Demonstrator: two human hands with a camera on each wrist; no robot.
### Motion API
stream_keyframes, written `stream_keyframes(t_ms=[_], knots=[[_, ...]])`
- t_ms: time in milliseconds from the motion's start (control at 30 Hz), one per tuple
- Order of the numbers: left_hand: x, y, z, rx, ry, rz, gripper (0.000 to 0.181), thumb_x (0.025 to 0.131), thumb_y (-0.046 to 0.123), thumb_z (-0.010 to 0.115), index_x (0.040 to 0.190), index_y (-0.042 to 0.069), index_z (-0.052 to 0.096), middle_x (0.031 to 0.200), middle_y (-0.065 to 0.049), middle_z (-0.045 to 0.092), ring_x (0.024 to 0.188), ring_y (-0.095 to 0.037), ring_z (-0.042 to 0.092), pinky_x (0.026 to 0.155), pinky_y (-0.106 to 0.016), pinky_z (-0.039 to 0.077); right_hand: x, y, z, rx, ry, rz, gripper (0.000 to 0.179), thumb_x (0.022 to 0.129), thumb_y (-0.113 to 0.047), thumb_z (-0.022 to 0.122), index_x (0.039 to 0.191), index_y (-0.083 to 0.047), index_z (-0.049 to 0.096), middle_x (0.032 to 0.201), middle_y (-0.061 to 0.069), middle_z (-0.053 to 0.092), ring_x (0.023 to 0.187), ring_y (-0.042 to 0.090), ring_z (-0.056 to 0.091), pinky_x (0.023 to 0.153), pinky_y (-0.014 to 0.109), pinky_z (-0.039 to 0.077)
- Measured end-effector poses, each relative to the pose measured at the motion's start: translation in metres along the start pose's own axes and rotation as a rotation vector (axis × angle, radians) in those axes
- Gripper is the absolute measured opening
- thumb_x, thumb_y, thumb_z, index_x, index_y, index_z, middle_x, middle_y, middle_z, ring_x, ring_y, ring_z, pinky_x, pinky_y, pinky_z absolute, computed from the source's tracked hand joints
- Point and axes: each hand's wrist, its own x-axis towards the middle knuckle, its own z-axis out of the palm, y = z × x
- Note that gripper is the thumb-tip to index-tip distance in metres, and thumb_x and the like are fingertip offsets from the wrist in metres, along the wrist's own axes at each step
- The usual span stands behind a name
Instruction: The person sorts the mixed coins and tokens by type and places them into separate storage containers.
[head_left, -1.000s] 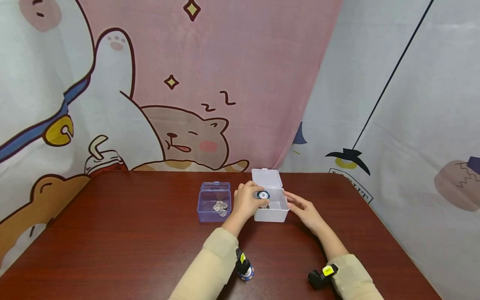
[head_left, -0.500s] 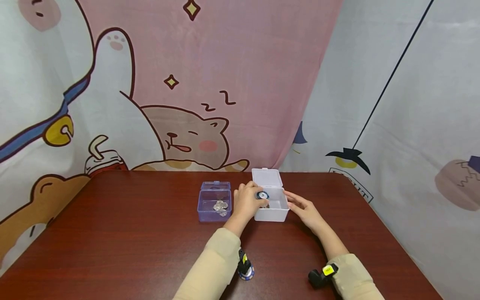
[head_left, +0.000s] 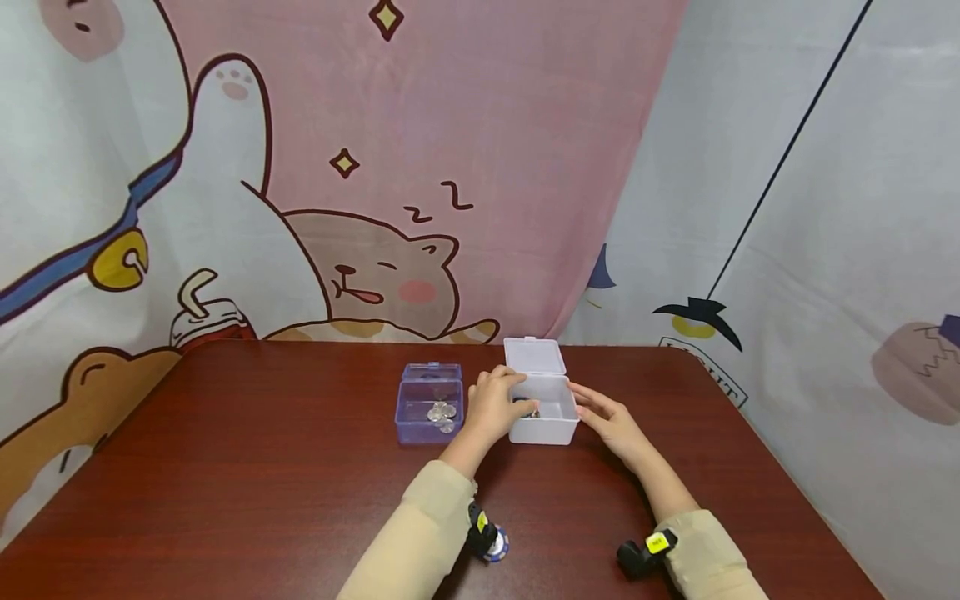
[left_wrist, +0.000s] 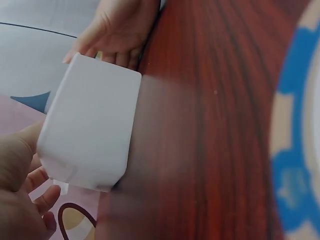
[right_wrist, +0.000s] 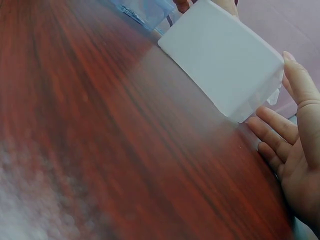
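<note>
A white plastic box (head_left: 545,431) stands on the table with its lid raised at the back. My left hand (head_left: 492,406) is at the box's left side, thumb over the opening and fingers spread apart, pinching nothing that I can see. Beneath the thumb, dark round pieces (head_left: 533,412) show inside the box, mostly hidden. My right hand (head_left: 611,425) touches the box's right wall with extended fingertips. In the right wrist view, the right thumb (right_wrist: 300,82) lies at the box rim. A blue-and-white poker chip (head_left: 498,544) lies near my left wrist, its edge large in the left wrist view.
Left of the white box stands an open, see-through purple box (head_left: 411,429) with several silver coins (head_left: 442,412) in it. The reddish-brown table (head_left: 262,467) meets a cartoon-printed curtain at its back edge. Both sleeves carry a small black wrist camera (head_left: 640,557).
My left fingers have let go of a blue poker chip, which has dropped from view between thumb and fingers into the white box. The right hand stays at the box's right wall.
</note>
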Motion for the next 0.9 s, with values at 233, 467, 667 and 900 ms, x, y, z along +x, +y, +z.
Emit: stream_keyframes(t_ms=[233,467,667,900], knots=[[-0.009,0.003,-0.014,-0.160,0.020,0.026,0.051,0.080,0.031,0.078,0.123,0.006,0.066,0.118,-0.004,0.061,0.099,-0.022,0.049,0.083,-0.042,0.036,0.000,-0.003,0.000,0.003,-0.003,0.004,0.046,0.096,-0.012,0.058,0.140,-0.003,0.048,0.133,0.024,0.051,0.119,0.036,0.049,0.088,0.021,0.044],[-0.019,0.006,-0.025,-0.248,0.050,0.062,0.051,0.078,0.026,0.081,0.122,0.006,0.066,0.114,-0.003,0.062,0.091,-0.024,0.051,0.075,-0.032,0.039,0.000,-0.003,0.000,0.009,-0.002,-0.006,0.045,0.096,-0.010,0.058,0.139,-0.001,0.047,0.133,0.026,0.051,0.118,0.034,0.051,0.087,0.021,0.044],[-0.031,0.008,-0.033,-0.350,0.052,0.104,0.050,0.076,0.020,0.082,0.121,0.002,0.066,0.111,-0.005,0.063,0.092,-0.027,0.053,0.076,-0.031,0.044,-0.001,-0.001,0.001,0.037,-0.008,-0.024,0.045,0.096,-0.007,0.057,0.139,0.002,0.046,0.132,0.028,0.050,0.117,0.038,0.050,0.087,0.022,0.045],[-0.042,0.008,-0.042,-0.384,0.022,0.122,0.052,0.075,0.017,0.083,0.122,0.003,0.065,0.112,-0.003,0.062,0.093,-0.027,0.054,0.084,-0.043,0.045,-0.002,-0.003,0.002,0.050,-0.011,-0.027,0.046,0.096,-0.006,0.056,0.140,0.001,0.045,0.133,0.028,0.049,0.118,0.043,0.048,0.086,0.021,0.045]])
